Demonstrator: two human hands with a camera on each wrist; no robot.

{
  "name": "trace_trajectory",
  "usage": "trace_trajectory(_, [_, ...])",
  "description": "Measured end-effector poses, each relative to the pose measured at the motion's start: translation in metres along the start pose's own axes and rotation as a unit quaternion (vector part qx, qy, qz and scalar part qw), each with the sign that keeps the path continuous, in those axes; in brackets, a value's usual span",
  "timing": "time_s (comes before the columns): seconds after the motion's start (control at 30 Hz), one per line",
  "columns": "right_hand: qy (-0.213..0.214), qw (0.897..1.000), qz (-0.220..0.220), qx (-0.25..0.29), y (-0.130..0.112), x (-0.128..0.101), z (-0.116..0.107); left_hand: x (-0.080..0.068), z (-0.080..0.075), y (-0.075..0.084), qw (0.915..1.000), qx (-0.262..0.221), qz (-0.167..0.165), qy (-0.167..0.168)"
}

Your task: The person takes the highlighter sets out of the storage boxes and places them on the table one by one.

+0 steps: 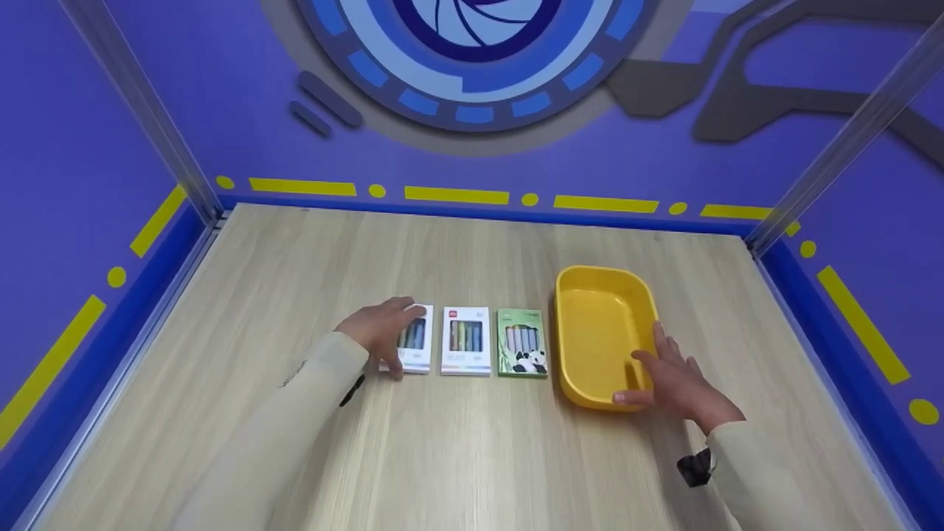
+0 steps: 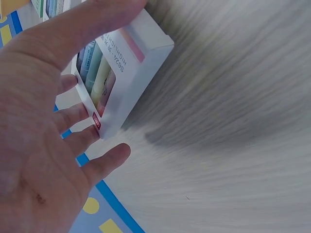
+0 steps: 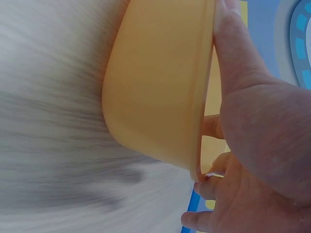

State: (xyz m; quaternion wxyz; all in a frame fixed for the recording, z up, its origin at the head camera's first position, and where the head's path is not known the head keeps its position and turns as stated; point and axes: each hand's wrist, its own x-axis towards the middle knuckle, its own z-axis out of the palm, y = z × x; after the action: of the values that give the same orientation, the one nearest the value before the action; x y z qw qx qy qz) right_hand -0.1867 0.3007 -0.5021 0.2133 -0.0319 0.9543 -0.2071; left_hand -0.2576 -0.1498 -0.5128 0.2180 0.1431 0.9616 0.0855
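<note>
In the head view, my left hand (image 1: 380, 332) spans the leftmost white box of highlighters (image 1: 417, 346), which lies flat on the table. Its thumb crosses the near end of the box, and the other fingers spread toward the far edge; firm contact is unclear. A similar white box (image 1: 466, 341) lies in the middle, beside a green box with a panda picture (image 1: 521, 343). My right hand (image 1: 682, 380) is at the near right rim of a yellow tray (image 1: 571, 383), fingers spread. In the right wrist view, its thumb (image 3: 238, 48) lies along the tray's rim.
A pale wooden tabletop (image 1: 472, 457) carries everything. Blue-purple panels (image 1: 472, 166) with yellow markings stand at the back and both sides. Clear corner posts (image 1: 833, 155) rise at the far left and far right.
</note>
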Motion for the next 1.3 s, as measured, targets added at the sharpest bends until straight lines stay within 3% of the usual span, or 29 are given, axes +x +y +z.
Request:
trace_trajectory(0.9, [-0.015,0.999,0.023,-0.024,-0.013,-0.001,-0.006,-0.004,0.003,0.001,0.9998,-0.015,-0.006,-0.012])
trace_trajectory(1.3, [0.022,0.999,0.004,-0.023,-0.009,-0.005,-0.009,-0.003,-0.002,0.008,0.9989,-0.040,0.012,0.022])
